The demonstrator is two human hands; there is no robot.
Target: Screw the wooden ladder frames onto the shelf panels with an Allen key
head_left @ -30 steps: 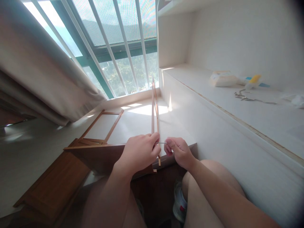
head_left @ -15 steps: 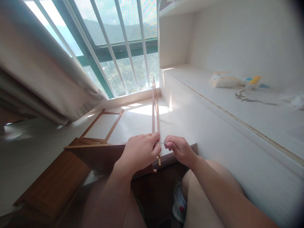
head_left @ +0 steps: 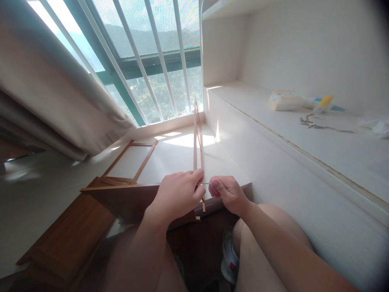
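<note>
My left hand is closed around the near end of a slim upright wooden frame, where it meets a dark brown wooden panel. A thin metal hex key spans the small gap between my hands, its tip hidden by the left fingers. My right hand is closed in a fist on the key's other end, just right of the frame. The frame's lower end sticks out below my left fingers.
Another wooden frame lies on the white sill to the left, near a brown wooden piece. The right-hand ledge holds small metal parts, a white packet and a yellow-and-blue item. A barred window stands ahead.
My right hand has turned slightly, its thumb now across the front of the fist, and less of the hex key shows. My left hand and the frame hold their place.
</note>
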